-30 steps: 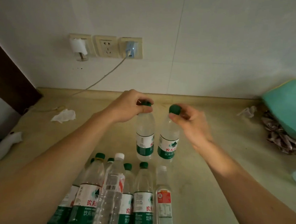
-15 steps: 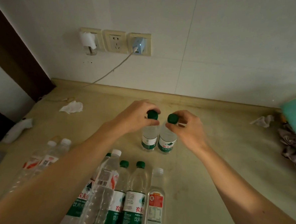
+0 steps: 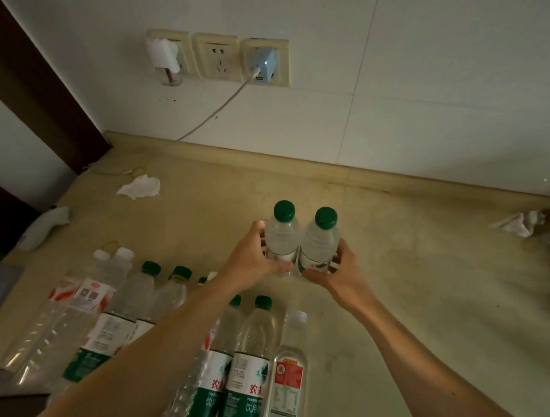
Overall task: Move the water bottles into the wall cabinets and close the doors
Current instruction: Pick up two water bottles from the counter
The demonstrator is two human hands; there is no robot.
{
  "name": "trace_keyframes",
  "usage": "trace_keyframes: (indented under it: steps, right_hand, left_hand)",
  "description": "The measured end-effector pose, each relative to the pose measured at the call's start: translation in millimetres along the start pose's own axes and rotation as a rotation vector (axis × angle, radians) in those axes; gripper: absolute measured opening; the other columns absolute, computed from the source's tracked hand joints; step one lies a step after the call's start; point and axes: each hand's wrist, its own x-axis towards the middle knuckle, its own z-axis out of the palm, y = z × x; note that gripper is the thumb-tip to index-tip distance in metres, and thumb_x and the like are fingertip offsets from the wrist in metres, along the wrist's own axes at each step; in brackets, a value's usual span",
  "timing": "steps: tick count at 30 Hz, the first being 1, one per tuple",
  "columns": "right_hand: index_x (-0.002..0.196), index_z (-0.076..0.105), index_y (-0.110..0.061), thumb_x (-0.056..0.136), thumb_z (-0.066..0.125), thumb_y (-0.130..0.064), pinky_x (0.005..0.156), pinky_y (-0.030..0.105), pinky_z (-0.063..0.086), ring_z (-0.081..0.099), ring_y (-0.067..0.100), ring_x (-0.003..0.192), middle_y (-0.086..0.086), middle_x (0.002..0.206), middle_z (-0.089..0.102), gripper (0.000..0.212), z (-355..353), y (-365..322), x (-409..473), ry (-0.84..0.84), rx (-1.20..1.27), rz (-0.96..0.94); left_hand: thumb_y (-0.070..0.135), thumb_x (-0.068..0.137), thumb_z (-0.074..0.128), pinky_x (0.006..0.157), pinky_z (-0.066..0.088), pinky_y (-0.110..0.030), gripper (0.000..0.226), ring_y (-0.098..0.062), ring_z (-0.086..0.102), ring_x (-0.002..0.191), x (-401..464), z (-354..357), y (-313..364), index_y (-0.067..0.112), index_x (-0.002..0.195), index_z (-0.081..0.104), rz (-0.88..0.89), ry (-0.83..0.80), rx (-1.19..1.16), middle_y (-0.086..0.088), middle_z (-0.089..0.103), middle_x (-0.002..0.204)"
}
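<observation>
The left hand (image 3: 251, 258) grips the left green-capped bottle (image 3: 281, 237) around its lower body, fingers (image 3: 260, 236) curled round the far side and the thumb lying across the near side. The right hand (image 3: 334, 273) grips the right green-capped bottle (image 3: 319, 246) the same way, its fingers (image 3: 338, 260) wrapped round the outer side and the thumb pressed along the label. The two bottles stand upright and touch each other between the two sets of fingers, caps pointing up, over the beige bench (image 3: 423, 282); whether their bases rest on the bench cannot be told, since the hands hide them.

Nearer the person than the fingers, a row of water bottles (image 3: 251, 361) stands on the bench: two green-capped ones with green and white labels, and just to their right a clear bottle with a red label (image 3: 289, 370). To the left of the left forearm stand two more green-capped bottles (image 3: 162, 295) and two white-capped bottles (image 3: 101, 281) with red and white labels.

Beyond the fingers and to the left, a crumpled tissue (image 3: 139, 187) lies on the bench. On the wall past the fingers sit three sockets (image 3: 217, 56); a blue charger (image 3: 264, 64) is plugged into the right one, its cable (image 3: 208, 120) running down to the bench. Far right of the fingers lies a heap of crumpled wrappers (image 3: 524, 223).
</observation>
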Motion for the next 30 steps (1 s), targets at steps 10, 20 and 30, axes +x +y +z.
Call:
trace_keyframes:
  steps: [10, 20, 30]
  right_hand:
    - [0.11, 0.053, -0.047, 0.068, 0.091, -0.022, 0.068, 0.008, 0.05, 0.062, -0.017, 0.095, -0.022, 0.106, 0.068, 0.062, 5.4, -3.1, -9.2, 0.136, 0.031, 0.002]
    - [0.111, 0.062, -0.03, 0.068, 0.091, -0.012, 0.065, 0.006, 0.05, 0.069, -0.008, 0.084, -0.025, 0.095, 0.073, 0.055, -3.7, -130.9, -94.8, 0.416, 0.196, -0.257]
    - [0.106, 0.067, -0.039, 0.06, 0.087, -0.047, 0.087, 0.036, 0.057, 0.071, 0.012, 0.101, -0.012, 0.106, 0.076, 0.051, -38.4, -325.8, -207.8, 0.569, 0.176, -0.69]
  left_hand:
    - [0.035, 0.07, 0.09, 0.085, 0.057, -0.026, 0.055, 0.003, 0.065, 0.098, -8.2, 5.3, -10.7, 0.035, 0.113, 0.055, 0.109, 0.133, -0.107, 0.02, 0.068, 0.106]
    - [0.035, 0.07, 0.09, 0.077, 0.051, -0.009, 0.058, 0.005, 0.064, 0.105, -76.3, -62.1, 87.7, 0.041, 0.117, 0.056, 0.478, 0.157, -0.278, 0.025, 0.067, 0.112]
    - [0.049, 0.065, 0.083, 0.073, 0.055, -0.017, 0.061, -0.003, 0.067, 0.099, -198.8, -170.4, 266.5, 0.041, 0.12, 0.058, 0.997, 0.261, -0.294, 0.022, 0.069, 0.108]
